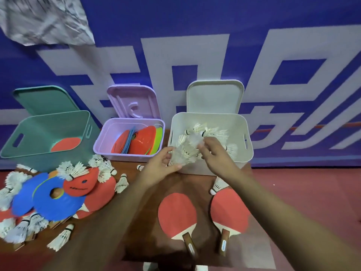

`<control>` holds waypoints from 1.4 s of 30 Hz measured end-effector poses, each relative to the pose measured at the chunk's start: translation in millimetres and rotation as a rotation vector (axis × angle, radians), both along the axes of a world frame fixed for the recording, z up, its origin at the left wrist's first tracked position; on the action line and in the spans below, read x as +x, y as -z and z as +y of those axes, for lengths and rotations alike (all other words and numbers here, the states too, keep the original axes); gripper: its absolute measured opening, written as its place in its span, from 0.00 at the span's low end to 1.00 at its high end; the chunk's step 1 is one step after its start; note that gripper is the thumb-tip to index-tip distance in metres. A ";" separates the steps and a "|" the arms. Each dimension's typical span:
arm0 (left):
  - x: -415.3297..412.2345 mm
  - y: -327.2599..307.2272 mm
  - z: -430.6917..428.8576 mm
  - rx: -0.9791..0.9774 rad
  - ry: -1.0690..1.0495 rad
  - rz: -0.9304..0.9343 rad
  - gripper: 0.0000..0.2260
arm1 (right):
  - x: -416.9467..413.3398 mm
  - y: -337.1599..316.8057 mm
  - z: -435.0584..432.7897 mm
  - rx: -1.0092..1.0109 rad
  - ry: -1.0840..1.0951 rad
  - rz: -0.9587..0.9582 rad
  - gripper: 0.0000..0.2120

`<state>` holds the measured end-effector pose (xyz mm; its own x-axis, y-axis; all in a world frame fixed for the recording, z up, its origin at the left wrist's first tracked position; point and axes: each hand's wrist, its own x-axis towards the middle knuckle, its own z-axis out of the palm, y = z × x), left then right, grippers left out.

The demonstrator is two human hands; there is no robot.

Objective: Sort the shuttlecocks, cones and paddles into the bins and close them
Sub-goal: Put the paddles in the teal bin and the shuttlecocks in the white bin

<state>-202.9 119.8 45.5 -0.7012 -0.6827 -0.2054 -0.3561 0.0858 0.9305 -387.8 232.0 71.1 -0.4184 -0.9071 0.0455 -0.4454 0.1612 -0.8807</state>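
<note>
Three open bins stand at the table's far edge. The white bin [242,122] holds several shuttlecocks, the purple bin [103,137] holds flat cones, and the green bin [39,126] holds one red paddle [65,144]. My left hand [159,165] grips a bunch of shuttlecocks [183,153] at the white bin's front rim. My right hand [216,153] pinches a shuttlecock [196,138] just above that bin. Two red paddles [176,213] [229,209] lie near me on the table.
A pile at the left holds blue cones [56,204], a red cone [81,184], more paddles and loose shuttlecocks [71,171]. Bin lids lean on the blue wall behind: green [45,98], purple [132,102], white [214,96]. Red floor lies to the right.
</note>
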 end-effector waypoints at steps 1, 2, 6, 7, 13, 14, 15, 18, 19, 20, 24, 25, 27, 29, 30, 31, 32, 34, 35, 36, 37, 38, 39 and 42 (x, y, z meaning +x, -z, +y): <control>-16.0 -4.2 1.5 -0.022 0.005 -0.016 0.23 | -14.0 -2.8 2.6 0.017 0.035 -0.026 0.11; -31.3 -7.3 3.1 -0.038 0.003 -0.031 0.22 | -25.8 -8.0 5.3 0.034 0.058 -0.044 0.12; -95.6 -6.9 7.5 -0.079 0.016 -0.107 0.17 | -76.4 -19.1 11.7 0.113 0.138 -0.084 0.17; -109.6 -6.5 7.4 -0.104 0.018 -0.135 0.17 | -87.2 -17.6 10.9 0.160 0.157 -0.067 0.19; -169.2 5.9 7.3 -0.053 0.250 -0.213 0.18 | -140.7 10.6 -0.9 0.248 0.265 0.131 0.20; -175.8 10.9 6.4 -0.037 0.264 -0.219 0.18 | -146.6 14.3 -4.2 0.265 0.262 0.150 0.20; -182.0 17.8 5.2 -0.021 0.256 -0.226 0.19 | -152.3 20.5 -7.5 0.282 0.255 0.173 0.20; -194.5 39.5 2.4 0.020 0.134 -0.267 0.20 | -164.6 42.1 -17.5 0.353 0.209 0.271 0.18; -197.8 47.6 2.1 0.016 0.087 -0.291 0.19 | -167.5 50.1 -21.0 0.381 0.197 0.283 0.18; -200.1 54.5 2.9 0.006 0.051 -0.308 0.18 | -168.9 57.3 -24.8 0.411 0.185 0.295 0.19; -207.4 62.1 13.8 -0.196 0.051 -0.386 0.10 | -169.0 75.1 -33.0 0.534 0.080 0.414 0.21; -206.5 60.9 15.5 -0.260 0.074 -0.400 0.09 | -167.2 76.6 -31.7 0.552 0.065 0.419 0.23; -200.4 54.9 15.1 -0.319 0.106 -0.357 0.06 | -162.1 75.9 -25.4 0.520 0.090 0.398 0.26; -184.9 47.0 11.7 -0.283 0.095 -0.262 0.05 | -150.4 69.3 -13.2 0.400 0.144 0.395 0.25; -174.3 43.3 9.7 -0.257 0.069 -0.217 0.04 | -141.5 64.8 -5.1 0.327 0.170 0.389 0.23; -162.1 39.5 8.7 -0.239 0.031 -0.182 0.04 | -129.9 59.7 3.5 0.259 0.191 0.364 0.21; -149.3 37.8 8.2 -0.220 -0.018 -0.152 0.03 | -117.2 54.6 12.4 0.205 0.206 0.323 0.19; -118.1 39.2 8.9 -0.176 -0.098 -0.125 0.03 | -87.1 43.9 30.5 0.149 0.208 0.230 0.15; -100.7 41.8 9.6 -0.154 -0.123 -0.133 0.04 | -71.1 41.7 38.4 0.135 0.200 0.191 0.13; -83.8 45.7 10.5 -0.139 -0.142 -0.144 0.06 | -56.2 42.3 45.7 0.124 0.187 0.162 0.12; -66.9 49.2 12.6 -0.135 -0.153 -0.159 0.06 | -42.5 46.1 51.4 0.115 0.173 0.143 0.10; -48.2 53.6 15.4 -0.141 -0.161 -0.166 0.06 | -27.9 50.3 56.3 0.117 0.156 0.133 0.09; -31.4 58.8 19.4 -0.150 -0.167 -0.184 0.05 | -14.4 57.8 60.4 0.141 0.134 0.120 0.08; 13.9 91.2 31.6 -0.110 -0.241 -0.365 0.06 | 23.3 92.3 70.0 0.321 0.092 0.004 0.06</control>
<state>-189.0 151.4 -45.7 -0.4147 -0.8493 -0.3266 -0.6811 0.0516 0.7304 -364.5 302.1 -21.1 -0.4995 -0.8340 -0.2342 -0.4198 0.4696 -0.7767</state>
